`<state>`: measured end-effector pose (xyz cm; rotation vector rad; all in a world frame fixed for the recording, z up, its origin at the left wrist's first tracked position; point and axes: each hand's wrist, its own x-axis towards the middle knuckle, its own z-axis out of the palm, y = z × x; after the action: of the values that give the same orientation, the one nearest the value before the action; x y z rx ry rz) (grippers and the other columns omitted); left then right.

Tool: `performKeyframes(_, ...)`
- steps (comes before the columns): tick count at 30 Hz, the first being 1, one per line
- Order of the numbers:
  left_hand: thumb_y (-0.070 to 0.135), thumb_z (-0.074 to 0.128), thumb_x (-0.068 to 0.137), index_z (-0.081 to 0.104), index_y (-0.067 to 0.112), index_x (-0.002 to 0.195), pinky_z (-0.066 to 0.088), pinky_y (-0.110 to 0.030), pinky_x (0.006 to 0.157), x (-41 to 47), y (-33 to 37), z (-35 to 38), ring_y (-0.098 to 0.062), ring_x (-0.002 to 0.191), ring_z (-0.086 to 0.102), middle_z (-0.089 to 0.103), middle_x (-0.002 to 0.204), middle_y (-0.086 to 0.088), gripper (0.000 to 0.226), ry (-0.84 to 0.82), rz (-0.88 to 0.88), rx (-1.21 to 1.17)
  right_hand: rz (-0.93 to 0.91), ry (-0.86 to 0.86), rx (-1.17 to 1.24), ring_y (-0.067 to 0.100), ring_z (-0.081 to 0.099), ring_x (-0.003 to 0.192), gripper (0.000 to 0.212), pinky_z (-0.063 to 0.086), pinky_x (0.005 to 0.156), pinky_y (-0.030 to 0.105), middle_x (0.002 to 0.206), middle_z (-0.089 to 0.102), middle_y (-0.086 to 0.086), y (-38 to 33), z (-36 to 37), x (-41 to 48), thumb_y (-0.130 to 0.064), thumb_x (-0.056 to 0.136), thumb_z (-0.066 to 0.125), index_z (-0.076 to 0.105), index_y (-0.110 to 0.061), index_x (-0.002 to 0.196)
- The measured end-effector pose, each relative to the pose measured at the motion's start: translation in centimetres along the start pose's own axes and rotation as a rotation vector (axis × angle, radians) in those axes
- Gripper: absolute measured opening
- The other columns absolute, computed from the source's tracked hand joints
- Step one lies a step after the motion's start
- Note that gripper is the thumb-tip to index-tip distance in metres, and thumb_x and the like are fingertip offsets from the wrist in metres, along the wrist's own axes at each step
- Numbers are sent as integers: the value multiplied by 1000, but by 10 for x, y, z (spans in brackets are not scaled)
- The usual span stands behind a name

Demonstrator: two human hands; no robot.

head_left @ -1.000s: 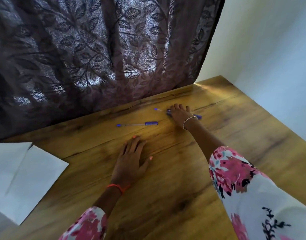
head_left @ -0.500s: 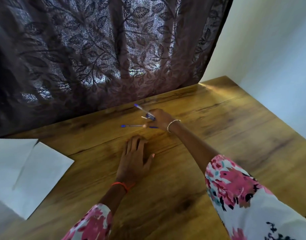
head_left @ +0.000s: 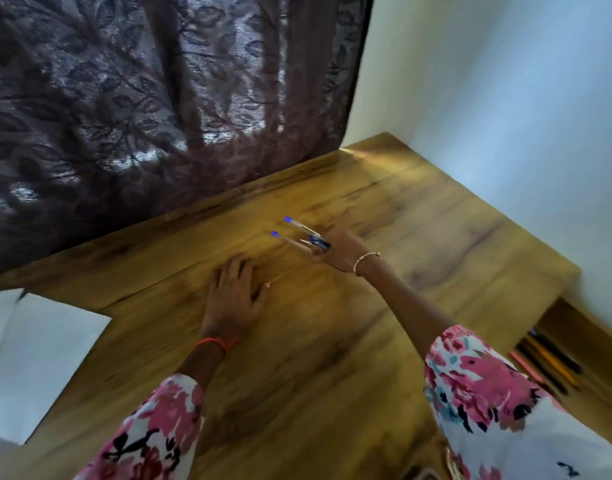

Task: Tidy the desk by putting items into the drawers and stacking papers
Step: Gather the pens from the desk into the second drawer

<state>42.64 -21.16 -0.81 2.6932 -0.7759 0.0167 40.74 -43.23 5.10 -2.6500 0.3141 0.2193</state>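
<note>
- A glossy wood-grain desk [head_left: 332,358] stood before a dark, leaf-patterned lace curtain [head_left: 141,116].
- Two slim, clear-barrelled pens [head_left: 297,233] with blue end caps fanned apart, pinched in the right hand [head_left: 342,252] just above the desktop.
- The left hand [head_left: 233,296] lay flat on the wood, fingers straight.
- Flat white paper sheets [head_left: 38,358] lay at the desk's left edge.
- An open wooden drawer [head_left: 581,327] on the right held blurred pencils [head_left: 546,365].

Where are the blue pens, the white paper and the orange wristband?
blue pens [head_left: 301,226]: head view, on the clear barrel of the upper pen.
white paper [head_left: 45,358]: head view, on the middle of the sheet.
orange wristband [head_left: 217,342]: head view, on the band across the left wrist.
</note>
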Motion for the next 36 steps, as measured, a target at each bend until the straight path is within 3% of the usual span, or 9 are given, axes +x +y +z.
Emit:
performKeyframes(3, 53, 30, 87, 43, 13, 133, 32, -47, 107, -2, 0, -1, -29, 128, 39, 37, 143, -8, 62, -46, 0, -40, 74, 86, 130, 19, 39, 60, 24, 33, 60, 30, 65, 44, 7, 37, -17, -60, -12, 73, 68, 47, -12, 62)
performKeyframes(5, 39, 42, 93, 38, 12, 138, 30, -46, 108, -3, 6, 2, -29, 133, 33, 32, 147, -10, 52, -62, -42, -81, 143, 149, 148, 14, 34, 55, 30, 30, 57, 26, 61, 38, 6, 58, -30, -109, -10, 76, 66, 42, -12, 57)
performKeyframes(9, 11, 50, 90, 40, -6, 133, 20, -47, 111, -13, 50, 12, -37, 135, 27, 34, 144, -26, 48, -34, -133, -89, 346, 264, 170, 22, 43, 59, 28, 27, 56, 29, 66, 48, 30, 103, -39, -205, -12, 81, 64, 53, 7, 62)
performKeyframes(13, 17, 46, 90, 44, -4, 131, 23, -43, 110, -52, 140, 28, -29, 135, 34, 41, 141, -21, 47, -106, 201, -173, 551, 339, 141, 35, 49, 65, 35, 28, 60, 37, 71, 57, 29, 157, -37, -294, -19, 81, 68, 57, 13, 73)
performKeyframes(16, 23, 36, 80, 56, -9, 116, 40, -42, 98, -101, 209, 40, -38, 117, 54, 57, 122, -26, 52, -160, 547, -267, 697, 371, 136, 37, 59, 80, 32, 38, 64, 38, 85, 64, 28, 193, -26, -357, -23, 79, 69, 65, 8, 86)
performKeyframes(22, 23, 36, 86, 52, 6, 126, 19, -34, 108, -180, 262, 61, -21, 131, 41, 50, 136, -12, 47, -276, 983, -185, 908, 322, 115, 35, 59, 90, 25, 34, 65, 30, 96, 65, 22, 234, 10, -432, -23, 81, 67, 66, -1, 92)
performKeyframes(25, 24, 36, 86, 45, 11, 131, 18, -36, 109, -176, 263, 68, -21, 132, 37, 47, 139, -10, 48, -263, 994, -124, 969, 293, 71, 35, 59, 93, 25, 34, 65, 30, 100, 64, 20, 247, 26, -445, -24, 83, 64, 65, -2, 95)
performKeyframes(29, 33, 32, 80, 45, 6, 132, 33, -44, 105, -141, 262, 70, -26, 131, 41, 46, 140, -13, 60, -265, 902, 29, 1007, 243, 21, 34, 57, 101, 26, 44, 76, 35, 110, 62, 18, 264, 42, -449, -24, 86, 61, 63, -7, 105)
performKeyframes(36, 37, 35, 86, 21, 10, 146, 10, -48, 113, -99, 272, 87, -19, 144, 10, 13, 156, -5, 67, -377, 838, 42, 1025, 139, -90, 32, 59, 104, 27, 47, 81, 35, 115, 61, 14, 286, 56, -439, -28, 88, 55, 59, -10, 109)
